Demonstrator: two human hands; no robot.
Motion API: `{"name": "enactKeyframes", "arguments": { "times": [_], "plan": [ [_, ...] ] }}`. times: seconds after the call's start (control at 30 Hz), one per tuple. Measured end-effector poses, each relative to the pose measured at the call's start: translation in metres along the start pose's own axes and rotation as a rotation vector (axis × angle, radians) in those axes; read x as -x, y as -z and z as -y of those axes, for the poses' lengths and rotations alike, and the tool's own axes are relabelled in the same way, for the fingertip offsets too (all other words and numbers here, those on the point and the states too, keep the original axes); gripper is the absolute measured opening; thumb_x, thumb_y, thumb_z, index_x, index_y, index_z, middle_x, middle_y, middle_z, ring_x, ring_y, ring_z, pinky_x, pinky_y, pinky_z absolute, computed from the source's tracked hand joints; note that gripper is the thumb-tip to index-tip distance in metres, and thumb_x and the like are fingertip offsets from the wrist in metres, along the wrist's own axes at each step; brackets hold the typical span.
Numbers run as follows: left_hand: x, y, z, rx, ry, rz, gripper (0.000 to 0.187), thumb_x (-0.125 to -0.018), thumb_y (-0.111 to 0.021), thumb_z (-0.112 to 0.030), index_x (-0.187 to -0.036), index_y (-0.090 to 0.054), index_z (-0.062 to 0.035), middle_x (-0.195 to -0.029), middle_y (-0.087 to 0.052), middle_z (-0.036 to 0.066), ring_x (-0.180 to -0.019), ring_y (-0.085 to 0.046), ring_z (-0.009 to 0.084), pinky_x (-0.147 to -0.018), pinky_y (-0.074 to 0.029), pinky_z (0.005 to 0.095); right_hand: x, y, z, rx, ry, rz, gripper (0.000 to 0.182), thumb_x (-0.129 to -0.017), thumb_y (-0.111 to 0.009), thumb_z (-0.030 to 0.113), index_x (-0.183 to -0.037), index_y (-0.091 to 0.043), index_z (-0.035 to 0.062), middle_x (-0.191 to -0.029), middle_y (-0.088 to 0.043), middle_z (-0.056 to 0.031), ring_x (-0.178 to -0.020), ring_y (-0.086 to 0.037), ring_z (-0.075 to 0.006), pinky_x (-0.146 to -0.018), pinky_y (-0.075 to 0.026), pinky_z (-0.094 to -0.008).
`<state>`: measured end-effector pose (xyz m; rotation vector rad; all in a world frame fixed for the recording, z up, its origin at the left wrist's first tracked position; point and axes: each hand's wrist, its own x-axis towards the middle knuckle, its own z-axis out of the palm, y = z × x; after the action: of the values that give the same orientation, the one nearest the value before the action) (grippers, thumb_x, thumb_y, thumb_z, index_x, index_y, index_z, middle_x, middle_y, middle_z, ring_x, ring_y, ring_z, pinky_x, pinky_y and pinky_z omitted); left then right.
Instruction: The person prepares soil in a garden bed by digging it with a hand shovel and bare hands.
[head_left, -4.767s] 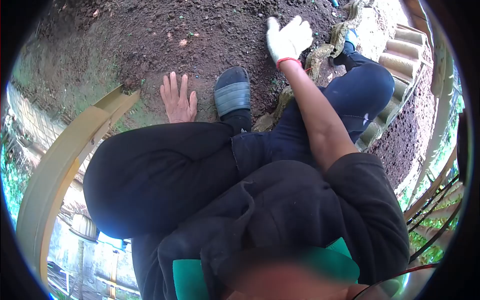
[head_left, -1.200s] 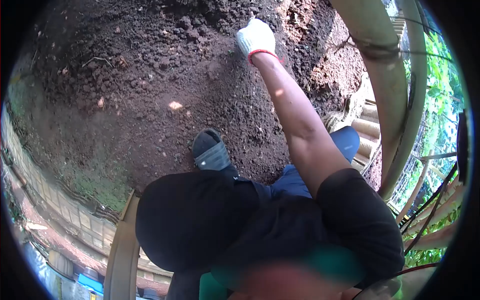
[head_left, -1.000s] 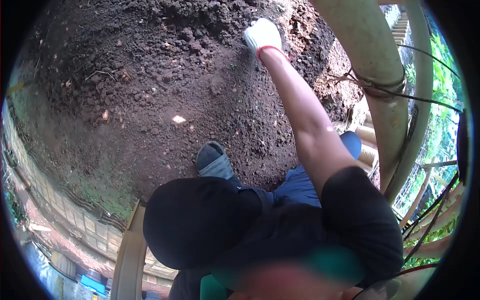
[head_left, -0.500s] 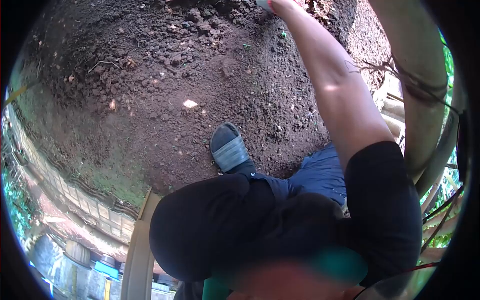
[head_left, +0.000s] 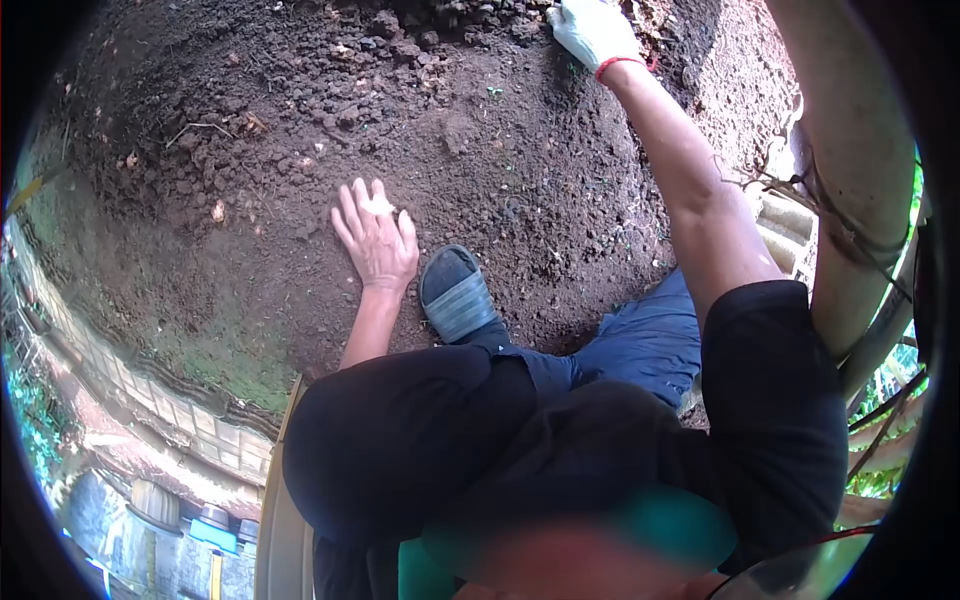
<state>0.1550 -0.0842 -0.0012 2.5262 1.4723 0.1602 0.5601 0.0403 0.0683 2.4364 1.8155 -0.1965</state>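
**Bare left hand comes down on the soil**

The left hand (head_left: 377, 240), out of view 0.5 seconds ago, now lies palm down on the soil (head_left: 270, 230), just beside the sandal (head_left: 458, 300). Its grip is open, the fingers spread and holding nothing. That looks like bracing, giving the reaching right side a steadier base.

The right hand (head_left: 592, 35), in a white glove with a red cuff (head_left: 620, 66), shows more fully than it did then, when only its wrist end was in view. It is at the upper edge, over dark soil near loose clods (head_left: 400, 50). Its fingers look bent, but whether that grip holds anything, I cannot tell. The 2 hands are well apart.
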Motion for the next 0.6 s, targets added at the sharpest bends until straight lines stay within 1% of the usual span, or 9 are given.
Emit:
{"name": "enactKeyframes", "arguments": {
  "times": [0.07, 0.13, 0.2, 0.27, 0.33, 0.4, 0.47, 0.53, 0.6],
  "plan": [
    [-0.004, -0.004, -0.001, -0.010, -0.032, 0.003, 0.062, -0.098, -0.053, -0.034, -0.148, -0.045, 0.0023, -0.155, -0.041, 0.024, -0.150, -0.028, 0.0430, -0.122, -0.017, 0.0620, -0.013, -0.042, 0.008, -0.060, -0.034, -0.103, 0.027, -0.089, -0.055, 0.021, -0.086, -0.076, 0.0048, -0.089, -0.074, -0.0226, -0.086, -0.073, -0.0394, -0.080, -0.057, -0.0496],
    [-0.001, -0.009, 0.002, -0.011, -0.055, 0.014, 0.063, -0.098, -0.054, -0.034, -0.148, -0.045, 0.0029, -0.154, -0.043, 0.023, -0.150, -0.029, 0.0417, -0.123, -0.017, 0.0618, -0.008, -0.042, 0.044, -0.219, -0.112, -0.128, 0.024, -0.086, -0.053, 0.016, -0.085, -0.074, 0.0057, -0.089, -0.074, -0.0221, -0.086, -0.073, -0.0387, -0.081, -0.057, -0.0499],
    [-0.001, -0.010, 0.003, -0.026, -0.061, 0.010, 0.062, -0.099, -0.054, -0.034, -0.147, -0.045, 0.0036, -0.153, -0.044, 0.022, -0.149, -0.032, 0.0396, -0.123, -0.017, 0.0613, 0.010, -0.049, 0.057, -0.272, -0.040, -0.194, 0.024, -0.086, -0.052, 0.014, -0.084, -0.073, 0.0043, -0.088, -0.073, -0.0233, -0.084, -0.073, -0.0391, -0.078, -0.058, -0.0497],
    [-0.001, -0.009, 0.001, -0.016, -0.041, 0.014, 0.060, -0.101, -0.053, -0.033, -0.148, -0.044, 0.0027, -0.155, -0.044, 0.021, -0.149, -0.033, 0.0383, -0.123, -0.017, 0.0608, 0.028, -0.021, 0.076, -0.277, 0.022, -0.085, 0.023, -0.087, -0.053, 0.014, -0.082, -0.072, 0.0023, -0.084, -0.072, -0.0243, -0.078, -0.072, -0.0399, -0.072, -0.058, -0.0505],
    [0.002, -0.009, -0.002, -0.019, -0.039, 0.016, 0.059, -0.100, -0.053, -0.033, -0.147, -0.046, 0.0026, -0.153, -0.046, 0.020, -0.147, -0.035, 0.0376, -0.122, -0.017, 0.0602, 0.048, -0.015, 0.086, -0.263, 0.138, -0.227, 0.024, -0.090, -0.053, 0.016, -0.079, -0.070, 0.0029, -0.079, -0.071, -0.0238, -0.075, -0.072, -0.0390, -0.068, -0.058, -0.0505],
    [-0.002, -0.008, 0.001, -0.037, -0.036, 0.010, 0.059, -0.100, -0.054, -0.033, -0.147, -0.047, 0.0022, -0.152, -0.047, 0.020, -0.147, -0.035, 0.0373, -0.123, -0.018, 0.0598, 0.063, 0.005, 0.089, -0.299, -0.027, -0.159, 0.024, -0.089, -0.053, 0.017, -0.082, -0.073, 0.0042, -0.085, -0.073, -0.0241, -0.080, -0.073, -0.0400, -0.072, -0.058, -0.0503],
    [-0.002, -0.008, 0.001, -0.022, -0.025, -0.001, 0.058, -0.100, -0.054, -0.034, -0.146, -0.049, 0.0013, -0.151, -0.048, 0.020, -0.147, -0.036, 0.0367, -0.123, -0.018, 0.0591, 0.069, 0.001, 0.057, -0.344, -0.084, 0.090, 0.032, -0.092, -0.056, 0.027, -0.098, -0.071, -0.0001, -0.095, -0.072, -0.0243, -0.088, -0.071, -0.0386, -0.081, -0.055, -0.0463],
    [-0.003, -0.007, -0.001, -0.032, -0.016, 0.013, 0.058, -0.100, -0.054, -0.035, -0.145, -0.050, 0.0009, -0.151, -0.048, 0.019, -0.147, -0.036, 0.0365, -0.123, -0.018, 0.0588, 0.095, 0.011, 0.025, -0.432, -0.235, 0.209, 0.028, -0.093, -0.055, 0.025, -0.099, -0.065, -0.0004, -0.092, -0.070, -0.0197, -0.080, -0.068, -0.0312, -0.076, -0.052, -0.0430],
    [-0.002, -0.006, 0.000, -0.029, -0.019, 0.012, 0.058, -0.100, -0.055, -0.035, -0.145, -0.050, 0.0012, -0.152, -0.047, 0.019, -0.147, -0.036, 0.0361, -0.123, -0.018, 0.0587, 0.119, 0.027, 0.004, -0.397, -0.286, 0.335, 0.027, -0.092, -0.056, 0.024, -0.102, -0.064, 0.0000, -0.090, -0.067, -0.0158, -0.077, -0.064, -0.0267, -0.074, -0.050, -0.0405]
  ]
}}
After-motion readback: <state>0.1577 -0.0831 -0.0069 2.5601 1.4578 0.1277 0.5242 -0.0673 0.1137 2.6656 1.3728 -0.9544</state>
